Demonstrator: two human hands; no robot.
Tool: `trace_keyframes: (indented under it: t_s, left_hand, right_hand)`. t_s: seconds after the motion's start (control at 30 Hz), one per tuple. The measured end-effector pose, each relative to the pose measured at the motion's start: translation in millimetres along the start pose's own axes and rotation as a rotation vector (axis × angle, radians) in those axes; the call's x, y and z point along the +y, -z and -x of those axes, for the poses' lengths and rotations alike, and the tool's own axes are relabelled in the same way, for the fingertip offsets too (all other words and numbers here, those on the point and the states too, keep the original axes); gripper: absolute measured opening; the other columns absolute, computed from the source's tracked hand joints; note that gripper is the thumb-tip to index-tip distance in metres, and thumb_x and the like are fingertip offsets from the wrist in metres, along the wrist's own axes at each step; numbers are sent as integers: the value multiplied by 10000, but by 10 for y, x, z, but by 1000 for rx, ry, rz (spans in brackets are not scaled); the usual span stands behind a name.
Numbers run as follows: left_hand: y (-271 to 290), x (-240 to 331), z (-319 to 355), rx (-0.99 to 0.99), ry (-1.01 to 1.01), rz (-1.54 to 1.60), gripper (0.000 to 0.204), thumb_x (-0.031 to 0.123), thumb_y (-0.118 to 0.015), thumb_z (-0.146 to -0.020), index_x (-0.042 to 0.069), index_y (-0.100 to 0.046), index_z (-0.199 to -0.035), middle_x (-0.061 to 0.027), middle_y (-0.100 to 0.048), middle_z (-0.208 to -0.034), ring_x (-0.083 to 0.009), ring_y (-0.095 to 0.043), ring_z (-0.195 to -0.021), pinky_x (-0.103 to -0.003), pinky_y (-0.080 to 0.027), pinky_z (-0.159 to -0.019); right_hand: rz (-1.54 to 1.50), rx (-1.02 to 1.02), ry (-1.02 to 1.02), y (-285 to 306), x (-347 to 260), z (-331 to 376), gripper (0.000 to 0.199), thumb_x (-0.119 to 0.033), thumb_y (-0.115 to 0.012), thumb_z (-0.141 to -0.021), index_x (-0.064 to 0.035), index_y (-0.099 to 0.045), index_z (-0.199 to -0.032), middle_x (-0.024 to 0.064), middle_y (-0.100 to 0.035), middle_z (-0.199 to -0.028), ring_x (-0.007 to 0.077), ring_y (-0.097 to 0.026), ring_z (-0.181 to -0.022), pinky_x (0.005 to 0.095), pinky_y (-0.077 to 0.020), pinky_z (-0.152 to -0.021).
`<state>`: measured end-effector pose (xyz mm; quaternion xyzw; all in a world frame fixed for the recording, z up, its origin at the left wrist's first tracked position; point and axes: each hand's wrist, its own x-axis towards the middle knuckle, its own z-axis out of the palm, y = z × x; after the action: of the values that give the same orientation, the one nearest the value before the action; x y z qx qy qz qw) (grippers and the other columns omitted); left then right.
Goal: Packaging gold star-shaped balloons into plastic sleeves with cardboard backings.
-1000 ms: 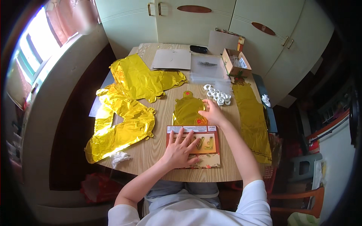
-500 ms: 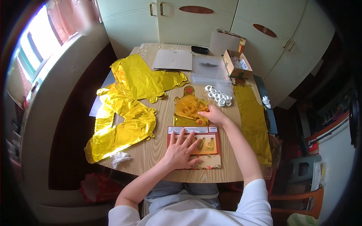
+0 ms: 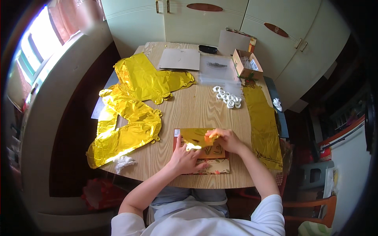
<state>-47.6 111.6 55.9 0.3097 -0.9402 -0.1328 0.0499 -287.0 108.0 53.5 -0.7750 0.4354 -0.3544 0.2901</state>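
A light wooden table with rounded corners (image 3: 197, 110) stands against pale green cupboard doors (image 3: 204, 15) with oval brown handles; a bright window (image 3: 35, 55) runs along the person's left, and a white appliance (image 3: 346, 145) stands to the right beside an orange chair back (image 3: 311, 204).

The person's left hand (image 3: 184, 157) lies flat, fingers spread, pressing down on a flat red-and-gold printed card package (image 3: 208, 159) near the table's front edge. The right hand (image 3: 226, 139) pinches the edge of a small folded gold foil balloon (image 3: 197, 137), which lies on top of that package, between the two hands. How much of the package the foil covers cannot be told, and its print is too small to make out.

Further left, large crumpled gold foil balloons (image 3: 134, 106) spread across the table, one hanging past the edge. A crumpled white tissue (image 3: 124, 162) sits by the front-left corner. A long strip of gold foil (image 3: 262, 122) runs down the right side. Beyond the hands lies a cluster of small white rings (image 3: 227, 97), and behind them clear plastic bags (image 3: 218, 69), hard to separate from one another. A grey sheet of card (image 3: 180, 59) and a small black object (image 3: 207, 49) lie at the far end; an open brown cardboard box (image 3: 246, 65) stands at the far right, its contents unclear.
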Motion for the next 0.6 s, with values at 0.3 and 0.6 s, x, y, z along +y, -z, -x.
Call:
trace_keyframes:
  t_s: [0.3, 0.6]
  left_hand:
    - [-129, -73, 13, 166, -51, 65, 722, 616, -567, -812, 159, -527, -1369, -101, -489, -1424, -309, -350, -1394, -649, -25, -1148]
    - [-105, -93, -6, 139, -60, 76, 711, 565, -600, -791, 153, -527, -1365, -101, -475, -1433, -323, -329, -1402, -642, -40, -1151]
  right_hand:
    - [351, 48, 161, -173, 99, 186, 274, 43, -643, -746, -76, -613, -990, 51, -699, -1113, 268, -641, -1125, 429, -487, -1027]
    - [445, 23, 187, -153, 66, 168, 284, -77, -730, -728, -94, -625, -992, 33, -692, -1094, 221, -637, -1131, 463, -442, -1070]
